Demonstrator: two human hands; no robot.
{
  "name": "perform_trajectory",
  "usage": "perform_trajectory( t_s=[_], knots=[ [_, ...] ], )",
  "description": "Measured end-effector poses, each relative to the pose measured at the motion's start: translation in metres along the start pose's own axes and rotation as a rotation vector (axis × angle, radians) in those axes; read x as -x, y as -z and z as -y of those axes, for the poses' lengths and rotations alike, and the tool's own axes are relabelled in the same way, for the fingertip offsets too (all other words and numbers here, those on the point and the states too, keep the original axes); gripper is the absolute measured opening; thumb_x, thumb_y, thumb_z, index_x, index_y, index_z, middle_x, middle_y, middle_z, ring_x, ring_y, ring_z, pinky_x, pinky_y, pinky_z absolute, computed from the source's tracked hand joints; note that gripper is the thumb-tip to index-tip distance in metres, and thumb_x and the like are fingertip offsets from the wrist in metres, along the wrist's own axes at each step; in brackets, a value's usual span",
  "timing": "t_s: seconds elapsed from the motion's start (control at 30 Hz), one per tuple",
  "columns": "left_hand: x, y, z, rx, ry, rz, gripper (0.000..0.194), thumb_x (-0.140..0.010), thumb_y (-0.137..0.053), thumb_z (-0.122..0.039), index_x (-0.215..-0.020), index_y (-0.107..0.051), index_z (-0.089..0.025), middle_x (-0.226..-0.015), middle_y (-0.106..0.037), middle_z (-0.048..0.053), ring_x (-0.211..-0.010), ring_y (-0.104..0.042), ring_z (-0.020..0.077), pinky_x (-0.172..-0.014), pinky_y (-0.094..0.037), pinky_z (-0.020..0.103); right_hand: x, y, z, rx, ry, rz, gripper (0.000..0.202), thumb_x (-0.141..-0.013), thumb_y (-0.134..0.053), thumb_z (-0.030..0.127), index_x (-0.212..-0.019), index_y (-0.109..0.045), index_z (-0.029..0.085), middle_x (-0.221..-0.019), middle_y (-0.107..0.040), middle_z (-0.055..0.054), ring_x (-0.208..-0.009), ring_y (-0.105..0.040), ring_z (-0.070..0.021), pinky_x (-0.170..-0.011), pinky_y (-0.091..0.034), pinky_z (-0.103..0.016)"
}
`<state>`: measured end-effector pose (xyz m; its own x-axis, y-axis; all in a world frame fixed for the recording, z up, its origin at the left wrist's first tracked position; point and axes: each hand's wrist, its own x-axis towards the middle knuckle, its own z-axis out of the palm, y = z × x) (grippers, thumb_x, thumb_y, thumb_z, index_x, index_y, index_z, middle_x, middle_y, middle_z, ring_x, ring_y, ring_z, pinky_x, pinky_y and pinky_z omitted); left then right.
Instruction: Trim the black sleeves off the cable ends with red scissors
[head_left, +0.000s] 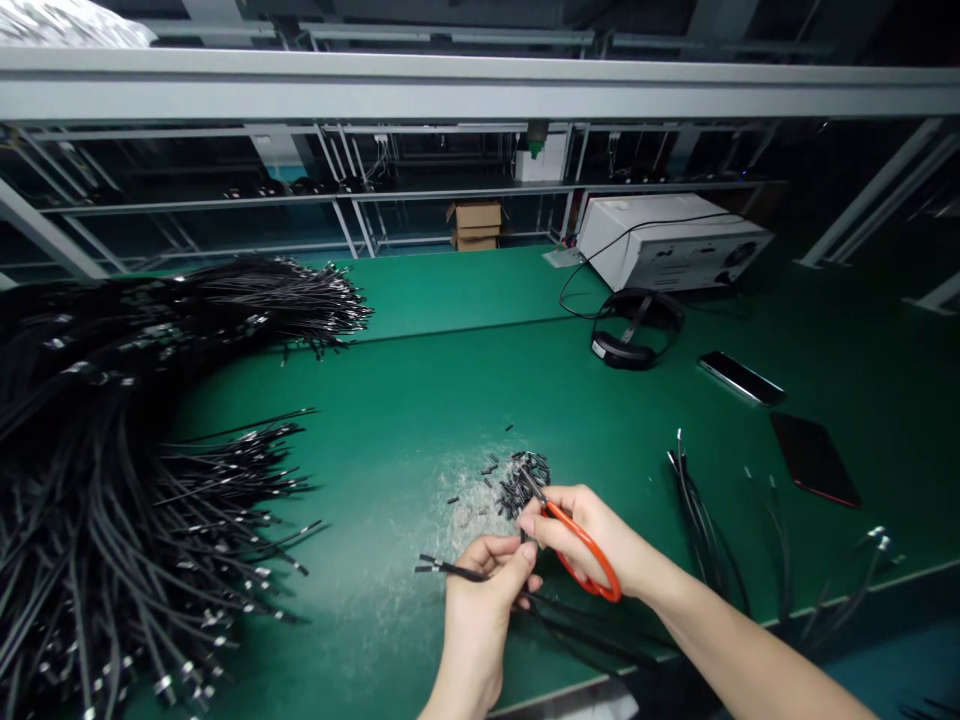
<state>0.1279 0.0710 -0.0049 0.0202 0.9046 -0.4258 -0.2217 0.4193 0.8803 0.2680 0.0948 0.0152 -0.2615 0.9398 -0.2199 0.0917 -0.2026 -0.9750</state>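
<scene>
My left hand (487, 590) is closed round a few black cables (465, 571), whose ends stick out to the left past my fingers. The cables run on to the lower right, below my right wrist. My right hand (577, 530) grips a pair of scissors (589, 555) with red-orange handles, and its fingertips meet those of my left hand. The scissors' blades point up and left over a small pile of cut black pieces (525, 478). Pale, thread-like scraps (472, 500) lie around that pile on the green table (390, 420).
Big bundles of black cables (97, 470) cover the left side. To the right lie loose cables (697, 510), a phone (741, 378), a dark flat device (814, 458) and a black headband-like device (634, 330). A white metal box (667, 245) stands behind, under a metal shelf beam (480, 92).
</scene>
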Motion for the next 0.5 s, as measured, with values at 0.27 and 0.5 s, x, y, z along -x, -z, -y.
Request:
perform_trajectory(
  t_s=[0.27,0.5],
  knots=[
    [0.0041,-0.0012,-0.0031,0.023,-0.032,0.046,0.019,-0.066,-0.073,-0.028,-0.071,-0.061,-0.014,-0.056,-0.062,-0.002,-0.053,-0.058,0.0098,-0.046,-0.040,0.017,0.0043,0.0052,-0.0028,-0.143,-0.019,0.050,0.023,-0.078,-0.057,0.037,-0.081,-0.057,0.015,-0.052,-0.048,0.007,-0.029,-0.035,-0.0033,-0.028,-0.025,-0.014],
    [-0.0027,0.0000,0.0054,-0.024,-0.049,0.000,0.021,-0.061,-0.077,-0.027,-0.069,-0.062,-0.014,-0.052,-0.062,-0.002,-0.051,-0.059,0.0118,-0.044,-0.041,0.018,0.0057,0.0044,0.0051,0.085,0.001,-0.031,0.013,-0.074,-0.058,0.027,-0.070,-0.056,0.015,-0.049,-0.044,0.007,-0.036,-0.035,-0.0040,-0.034,-0.026,-0.015]
  ],
)
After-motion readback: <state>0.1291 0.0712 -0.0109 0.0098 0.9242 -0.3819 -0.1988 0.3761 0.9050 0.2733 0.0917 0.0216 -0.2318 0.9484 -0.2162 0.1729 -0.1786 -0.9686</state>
